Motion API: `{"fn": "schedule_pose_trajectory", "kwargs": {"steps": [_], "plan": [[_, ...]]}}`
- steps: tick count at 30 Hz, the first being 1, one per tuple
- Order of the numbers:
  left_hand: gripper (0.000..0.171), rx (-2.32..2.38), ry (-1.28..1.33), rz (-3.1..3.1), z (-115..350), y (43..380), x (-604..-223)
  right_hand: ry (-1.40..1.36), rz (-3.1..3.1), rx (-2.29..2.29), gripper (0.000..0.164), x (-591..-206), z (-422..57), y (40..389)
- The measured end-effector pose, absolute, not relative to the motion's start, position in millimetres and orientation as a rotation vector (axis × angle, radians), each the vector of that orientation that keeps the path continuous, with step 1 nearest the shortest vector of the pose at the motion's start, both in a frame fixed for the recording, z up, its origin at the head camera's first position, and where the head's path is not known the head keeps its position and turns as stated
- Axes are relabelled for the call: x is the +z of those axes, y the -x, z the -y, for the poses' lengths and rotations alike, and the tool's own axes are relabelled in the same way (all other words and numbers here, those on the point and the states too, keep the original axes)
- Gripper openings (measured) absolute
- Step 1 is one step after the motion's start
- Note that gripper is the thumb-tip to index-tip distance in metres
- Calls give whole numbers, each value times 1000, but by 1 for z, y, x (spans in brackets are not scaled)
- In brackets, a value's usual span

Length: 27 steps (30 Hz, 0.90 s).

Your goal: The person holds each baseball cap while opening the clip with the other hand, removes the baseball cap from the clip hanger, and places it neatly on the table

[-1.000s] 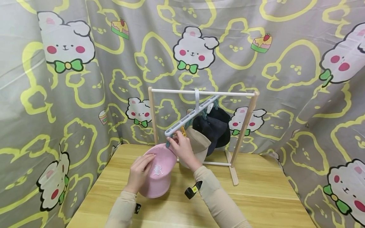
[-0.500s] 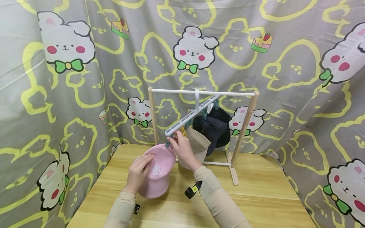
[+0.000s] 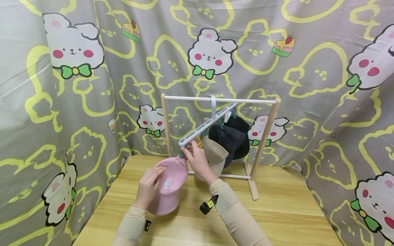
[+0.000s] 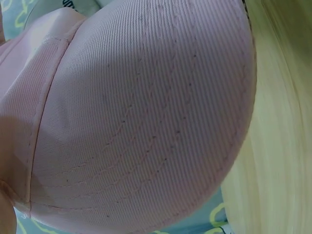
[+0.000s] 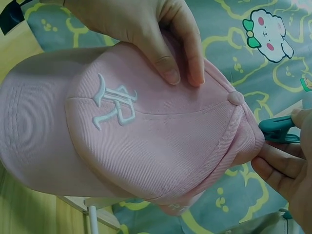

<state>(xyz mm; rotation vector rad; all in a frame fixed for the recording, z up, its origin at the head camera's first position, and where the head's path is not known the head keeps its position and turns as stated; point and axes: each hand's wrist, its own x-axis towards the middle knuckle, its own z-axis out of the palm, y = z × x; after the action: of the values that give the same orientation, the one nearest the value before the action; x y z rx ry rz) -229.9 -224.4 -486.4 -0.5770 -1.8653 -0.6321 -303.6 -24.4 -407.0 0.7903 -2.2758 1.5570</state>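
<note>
A pink baseball cap [image 3: 168, 198] with a white embroidered letter hangs brim down before the rack. My left hand [image 3: 149, 184] grips it by the side of the crown, fingers bent over the fabric in the right wrist view. At the cap's back edge, my right hand [image 3: 198, 160] pinches a teal clip [image 5: 277, 128], thumb on its lever and fingers touching the pink fabric. That clip is under the near end of a light-blue clip hanger [image 3: 200, 130]. The cap's brim [image 4: 146, 117] fills most of the left wrist view.
A wooden rack with a white top bar [image 3: 246, 100] carries the hanger. Behind my right hand hang a beige cap [image 3: 215, 152], a navy cap [image 3: 226, 140] and a black cap [image 3: 241, 126]. A yellow clip [image 3: 198, 141] is beside my fingers. Below is a wooden table [image 3: 277, 218].
The pink cap has shifted slightly left and turned a little, its top edge now a bit lower. Both hands keep nearly the same places.
</note>
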Motion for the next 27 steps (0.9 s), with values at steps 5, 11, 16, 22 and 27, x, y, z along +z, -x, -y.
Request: {"fn": "schedule_pose_trajectory", "kwargs": {"steps": [5,11,16,22,27], "plan": [[33,-630,592,1858,225,231,-488,-795,2260,1622,19,-407,25,303],[28,-629,605,1841,225,233,-488,-787,2259,1570,19,-406,26,304],[25,-623,614,1827,225,234,-488,-775,2271,1535,21,-406,26,303],[25,-626,617,1825,224,233,-486,-766,2271,1532,25,-407,26,304],[26,-626,617,1826,224,232,-485,-764,2255,1531,25,-407,27,303]]}}
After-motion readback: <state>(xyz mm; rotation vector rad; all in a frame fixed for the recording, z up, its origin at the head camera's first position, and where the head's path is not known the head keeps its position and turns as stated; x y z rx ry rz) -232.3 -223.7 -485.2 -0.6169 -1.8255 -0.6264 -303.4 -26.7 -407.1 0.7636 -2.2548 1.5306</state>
